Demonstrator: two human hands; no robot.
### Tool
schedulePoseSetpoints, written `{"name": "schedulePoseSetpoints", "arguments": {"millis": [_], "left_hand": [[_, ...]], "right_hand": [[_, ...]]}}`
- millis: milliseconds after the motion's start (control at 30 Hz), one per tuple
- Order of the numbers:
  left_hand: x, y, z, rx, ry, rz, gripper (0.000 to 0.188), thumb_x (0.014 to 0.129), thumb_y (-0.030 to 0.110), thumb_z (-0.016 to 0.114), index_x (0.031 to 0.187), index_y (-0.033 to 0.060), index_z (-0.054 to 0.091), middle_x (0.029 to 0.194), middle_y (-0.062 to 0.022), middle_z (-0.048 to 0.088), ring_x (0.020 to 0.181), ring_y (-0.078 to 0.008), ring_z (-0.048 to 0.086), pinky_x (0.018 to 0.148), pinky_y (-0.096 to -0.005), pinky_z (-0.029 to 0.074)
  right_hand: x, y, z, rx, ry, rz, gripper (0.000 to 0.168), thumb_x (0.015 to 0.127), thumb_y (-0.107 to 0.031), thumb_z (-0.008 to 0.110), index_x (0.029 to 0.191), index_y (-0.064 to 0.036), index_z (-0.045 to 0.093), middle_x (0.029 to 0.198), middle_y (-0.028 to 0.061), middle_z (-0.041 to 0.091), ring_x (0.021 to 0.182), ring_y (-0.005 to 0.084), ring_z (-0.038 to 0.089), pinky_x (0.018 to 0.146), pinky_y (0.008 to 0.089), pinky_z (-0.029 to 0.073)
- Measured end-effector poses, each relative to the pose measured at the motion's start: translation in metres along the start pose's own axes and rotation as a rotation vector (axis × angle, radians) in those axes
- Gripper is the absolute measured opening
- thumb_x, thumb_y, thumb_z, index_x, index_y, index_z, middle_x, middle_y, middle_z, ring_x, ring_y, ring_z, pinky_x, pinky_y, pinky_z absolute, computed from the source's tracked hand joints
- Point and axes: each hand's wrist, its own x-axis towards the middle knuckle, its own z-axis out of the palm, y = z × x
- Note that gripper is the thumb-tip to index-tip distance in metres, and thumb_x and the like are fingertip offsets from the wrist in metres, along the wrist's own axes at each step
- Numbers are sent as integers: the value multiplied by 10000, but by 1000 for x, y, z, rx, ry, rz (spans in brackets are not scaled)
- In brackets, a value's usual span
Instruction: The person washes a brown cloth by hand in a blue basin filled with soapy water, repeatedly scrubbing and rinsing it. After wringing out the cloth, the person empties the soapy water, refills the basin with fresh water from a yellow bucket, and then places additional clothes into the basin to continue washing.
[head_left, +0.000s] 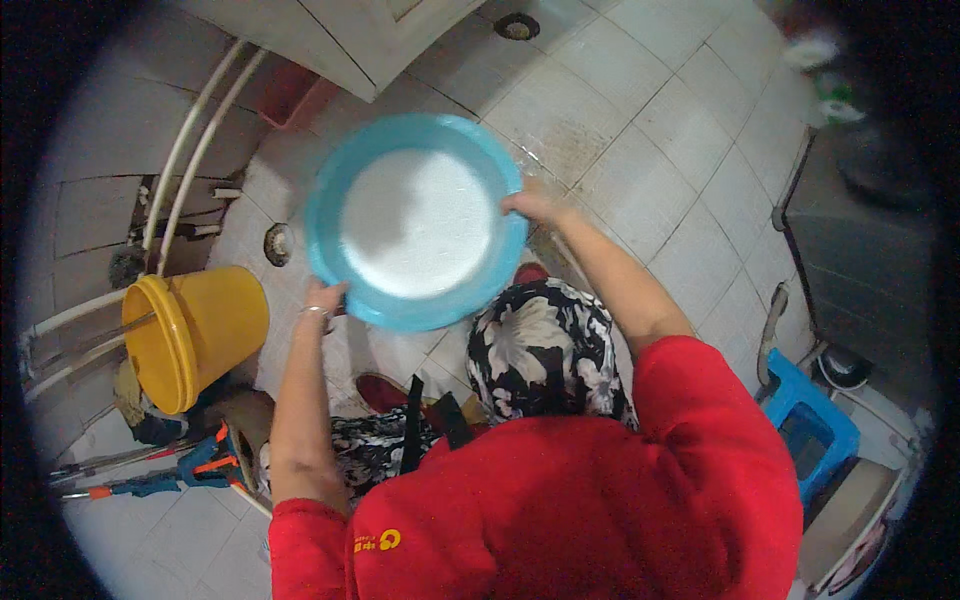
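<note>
A round, light-blue plastic basin (409, 315) is held out in front of me above the tiled floor. Its middle looks white and partly shaded; whether that is its bottom or some liquid cannot be told. My left hand (324, 294), with a bracelet at the wrist, grips the rim at the lower left. On the opposite side my right hand (534, 202) holds the right rim, thumb over the edge and fingers mostly hidden; it is slightly blurred. My knee in patterned trousers (540, 352) is just below the basin.
At left, a yellow plastic bucket (229, 322) lies tilted near white pipes (199, 157) and a mop (206, 465). Floor drains (278, 244) (517, 27) break the tiles. A white cabinet (337, 34) overhangs a reddish container (289, 97). At right stands a blue plastic stool (832, 427).
</note>
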Motion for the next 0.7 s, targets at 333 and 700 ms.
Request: {"name": "schedulePoseSetpoints", "arguments": {"millis": [333,700], "left_hand": [[-17,115,138,-146,-324,68,506,770,158,615,1178,8,357,1029,-158,541,829,-263,586,594,-370,548],[-55,186,246,-418,-926,105,628,791,234,637,1264,58,263,1144,-122,455,961,-252,521,785,-403,497]], "right_hand": [[-69,27,-139,-97,468,144,356,619,-135,632,938,19,601,892,177,632,808,279,617,750,370,484],[-183,92,-159,-184,982,489,654,735,-244,657,1262,14,368,1200,228,485,1108,347,481,954,433,360]]}}
